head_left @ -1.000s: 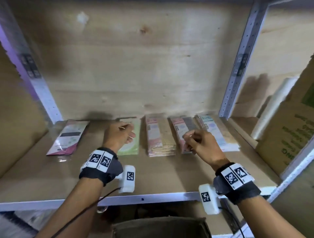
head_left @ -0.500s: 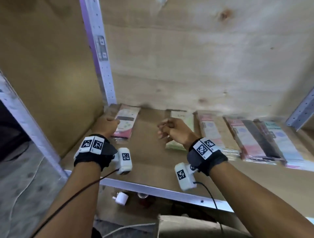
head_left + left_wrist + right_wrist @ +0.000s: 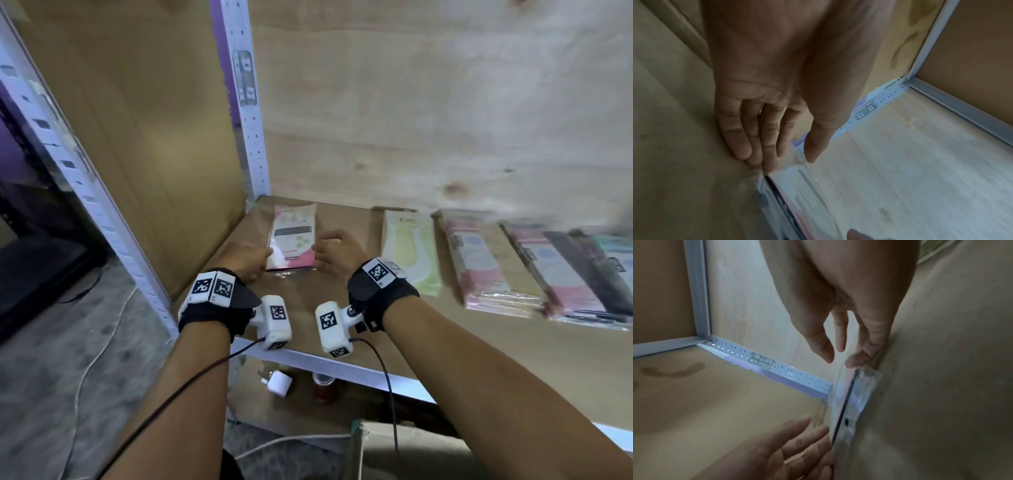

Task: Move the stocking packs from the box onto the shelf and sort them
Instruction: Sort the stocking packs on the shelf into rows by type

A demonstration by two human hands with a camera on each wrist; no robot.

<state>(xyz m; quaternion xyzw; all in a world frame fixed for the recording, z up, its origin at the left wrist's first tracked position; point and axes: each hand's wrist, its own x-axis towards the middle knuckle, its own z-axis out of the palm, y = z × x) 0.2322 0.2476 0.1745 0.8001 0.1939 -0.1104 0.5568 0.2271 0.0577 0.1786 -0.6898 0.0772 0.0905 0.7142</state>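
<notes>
Clear-film, pink-and-white flat stocking pack (image 3: 294, 244) lies on the wooden shelf board (image 3: 308, 301) between left hand (image 3: 245, 259) and right hand (image 3: 337, 251), fingers relaxed at its edges, gripping nothing; judged light, floppy, slippery, best pinched at both long edges.

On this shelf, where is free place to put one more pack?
Bare board lies between the pink-and-white pack, flanked by the left hand and right hand, and the pale green pack; also along the front edge of the wooden shelf. Rightward, stacks crowd together.
</notes>
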